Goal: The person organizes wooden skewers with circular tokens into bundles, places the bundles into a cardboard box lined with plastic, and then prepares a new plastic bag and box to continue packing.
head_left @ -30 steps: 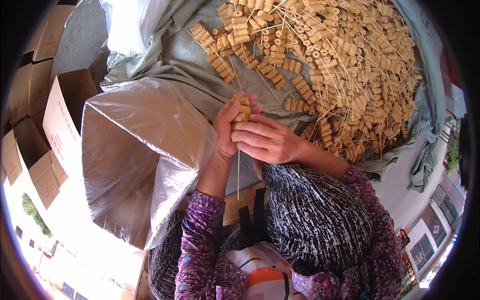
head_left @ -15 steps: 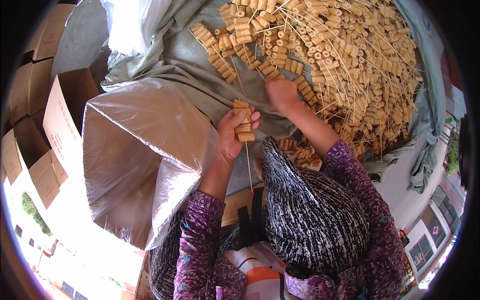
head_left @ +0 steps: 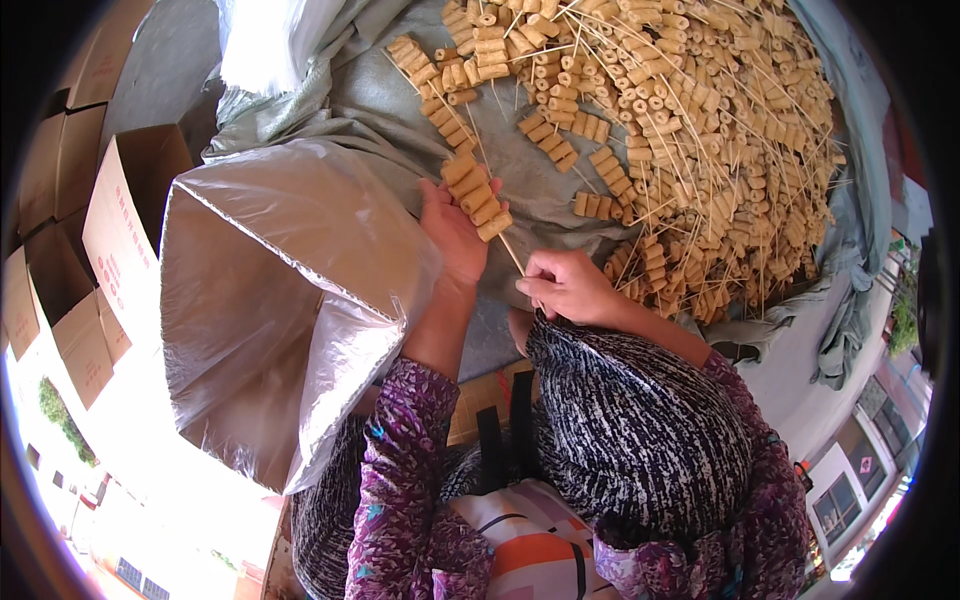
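Observation:
A skewer of golden-brown hollow rolls point(head_left: 476, 196) lies slanted across my left hand point(head_left: 459, 240). That hand is turned palm up beneath the rolls, and its fingers are partly hidden by them. My right hand point(head_left: 572, 287) pinches the lower end of the bare wooden stick, close to my right knee. Beyond both hands, several loose skewers point(head_left: 550, 142) rest on the grey-green cloth. A large heap of the same skewers point(head_left: 700, 150) spreads over the right side.
An open clear plastic bag point(head_left: 270, 290) lines something boxlike, left of my left forearm. Cardboard boxes point(head_left: 125, 220) stand farther left. A stack of white plastic point(head_left: 262, 45) lies at the far left. The grey-green cloth point(head_left: 370, 130) spreads under the skewers.
My right hand has come back from the heap toward my knee and now grips the stick. My left hand has turned palm up, and its skewer has tilted.

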### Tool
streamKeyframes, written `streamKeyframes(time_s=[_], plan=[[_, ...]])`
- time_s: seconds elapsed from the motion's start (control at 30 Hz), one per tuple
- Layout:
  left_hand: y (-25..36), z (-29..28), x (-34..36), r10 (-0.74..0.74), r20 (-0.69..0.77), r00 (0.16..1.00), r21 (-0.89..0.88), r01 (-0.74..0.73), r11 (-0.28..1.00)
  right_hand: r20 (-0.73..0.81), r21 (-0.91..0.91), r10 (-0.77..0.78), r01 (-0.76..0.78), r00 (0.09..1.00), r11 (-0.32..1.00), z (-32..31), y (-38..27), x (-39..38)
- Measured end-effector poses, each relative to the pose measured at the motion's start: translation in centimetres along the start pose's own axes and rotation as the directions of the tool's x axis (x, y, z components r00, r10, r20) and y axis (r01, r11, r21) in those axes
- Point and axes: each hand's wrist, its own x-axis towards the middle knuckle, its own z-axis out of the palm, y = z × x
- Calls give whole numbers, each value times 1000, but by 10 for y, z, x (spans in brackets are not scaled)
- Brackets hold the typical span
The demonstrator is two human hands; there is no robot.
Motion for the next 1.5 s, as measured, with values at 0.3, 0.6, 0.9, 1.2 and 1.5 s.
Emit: streamKeyframes(time_s=[0.3,0.6,0.9,1.2,1.5], plan=[[0,23,-6,188,-1,982,461,-167,872,-54,-185,33,-42,998,982,9,17,21],[4,30,-9,287,-31,957,452,-243,858,47,-297,3,11,999,955,17,-1,30],[-2,32,-9,307,-78,948,340,-264,902,-224,-245,-94,37,970,969,-52,-55,97],[-14,23,-17,154,-66,986,326,-125,937,-125,-400,15,-64,992,914,-77,-93,199],[-10,13,-18,120,-103,987,297,-84,951,-206,-510,-210,78,956,857,-66,-90,195]])
